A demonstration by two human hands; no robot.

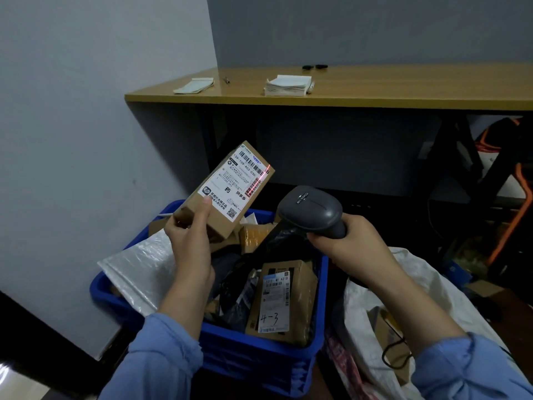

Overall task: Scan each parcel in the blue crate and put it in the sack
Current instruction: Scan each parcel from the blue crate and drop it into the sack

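My left hand (190, 241) grips a small brown cardboard parcel (219, 215) by its near end, label up, above the blue crate (259, 356). My right hand (343, 235) grips the handle of a grey barcode scanner (310, 210), which points at the parcel. A red scan line lies across the barcode at the label's right edge. The crate holds several parcels: a brown box marked "4-3" (281, 301), a white padded mailer (141, 269), black bags and a taped yellow box. The white woven sack (403, 284) stands open to the crate's right with a cardboard box inside.
A wooden desk (346, 96) stands behind the crate, with a stack of papers (288, 85), a notepad (194, 84) and a pen on it. A grey wall is on the left. Dark clutter and orange-trimmed items sit under the desk at right.
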